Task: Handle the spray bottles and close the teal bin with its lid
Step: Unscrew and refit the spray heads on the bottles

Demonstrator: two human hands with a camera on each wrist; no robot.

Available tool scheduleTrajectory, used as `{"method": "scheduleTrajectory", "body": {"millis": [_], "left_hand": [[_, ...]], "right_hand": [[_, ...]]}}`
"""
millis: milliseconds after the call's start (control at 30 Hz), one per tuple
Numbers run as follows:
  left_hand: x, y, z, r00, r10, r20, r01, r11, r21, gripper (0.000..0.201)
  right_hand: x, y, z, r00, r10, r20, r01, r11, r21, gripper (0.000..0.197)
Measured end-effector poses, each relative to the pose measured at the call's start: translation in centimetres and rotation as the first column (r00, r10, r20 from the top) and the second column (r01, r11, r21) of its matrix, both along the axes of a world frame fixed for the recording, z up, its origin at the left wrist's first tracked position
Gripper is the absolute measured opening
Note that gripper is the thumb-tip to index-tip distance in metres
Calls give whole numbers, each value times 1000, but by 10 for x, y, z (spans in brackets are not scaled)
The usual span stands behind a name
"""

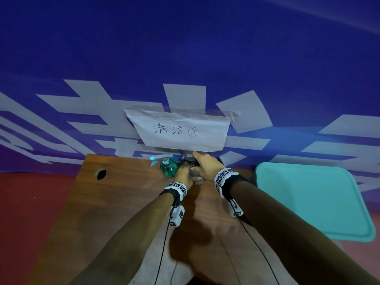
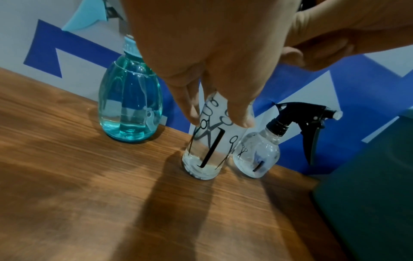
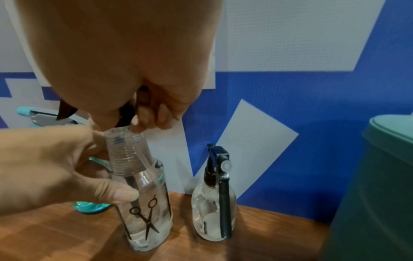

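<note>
Staged cleaning corner indoors: brown wooden desk [image 1: 127, 202] against blue-and-white printed wall banner [image 1: 185, 58], taped white paper sign [image 1: 181, 130] handwritten "清洁区", red floor [image 1: 30, 202].

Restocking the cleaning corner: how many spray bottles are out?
3, all along the wall: teal bottle leftmost, scissors-print bottle held in the middle, small clear bottle beside the bin.

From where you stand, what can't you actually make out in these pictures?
- Spray head of the scissor-print bottle: right wrist view, the right hand covers it; whether it is screwed on is unclear.
- Teal bin: both wrist views, cut off by the frame edge; its inside is hidden.
- Clear bottles: head view, hidden behind both hands.
- Teal lid: head view, covers whatever lies under it.
</note>
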State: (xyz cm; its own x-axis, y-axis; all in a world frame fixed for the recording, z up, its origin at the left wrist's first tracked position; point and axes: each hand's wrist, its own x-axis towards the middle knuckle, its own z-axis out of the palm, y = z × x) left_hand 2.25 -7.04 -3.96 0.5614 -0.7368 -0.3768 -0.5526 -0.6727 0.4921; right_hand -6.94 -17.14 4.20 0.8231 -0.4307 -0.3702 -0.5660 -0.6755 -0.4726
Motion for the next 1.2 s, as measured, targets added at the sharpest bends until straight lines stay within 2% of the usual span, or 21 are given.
{"method": "scheduleTrajectory", "body": {"millis": [133,233,300,333,400,433,467,500,633,900,1067,1200], "left_hand": [[-2,3,-2,1000,29,-12,-29,1000,2,26],[-4,6,-7,1000,18,20,-19,998,56,35],[-3,4,-8,999,4,44,-7,997,74,16],[-5,3,-7,997,70,15,-70,997,42,11],[-3,1,1,998,53,-16,-52,997,48,12],[-3,0,2,994,79,-79,-77,997,27,23],[-3,1,2,997,74,-31,-73,997,19,36],[-5,4,5,996,82,-47,-82,997,9,41],[-7,9,12,993,92,-80,-94,995,-20,23],[-2,6,22,993,62,-105,-68,997,-49,14],[-7,10,25,995,62,-74,-65,997,-39,6],[-8,10,29,991,77,-107,-81,996,-28,17]], "right_hand": [[-1,7,-3,999,-36,14,36,998,-48,40],[0,15,-3,997,-71,33,73,996,-59,41],[2,18,-3,997,-82,8,83,996,-45,43],[4,17,-3,997,-82,1,82,996,-27,43],[5,12,-1,997,-82,13,82,997,1,39],[5,10,-2,995,-93,21,93,996,5,38],[4,9,-2,994,-104,29,104,995,4,37],[4,9,-4,994,-105,42,106,994,-6,37],[4,14,-8,997,-67,43,70,994,-84,35],[2,7,-3,998,-58,12,59,996,-66,40],[-1,16,-9,999,-35,24,38,989,-143,39],[-2,16,-7,999,-49,24,52,989,-139,39]]}}
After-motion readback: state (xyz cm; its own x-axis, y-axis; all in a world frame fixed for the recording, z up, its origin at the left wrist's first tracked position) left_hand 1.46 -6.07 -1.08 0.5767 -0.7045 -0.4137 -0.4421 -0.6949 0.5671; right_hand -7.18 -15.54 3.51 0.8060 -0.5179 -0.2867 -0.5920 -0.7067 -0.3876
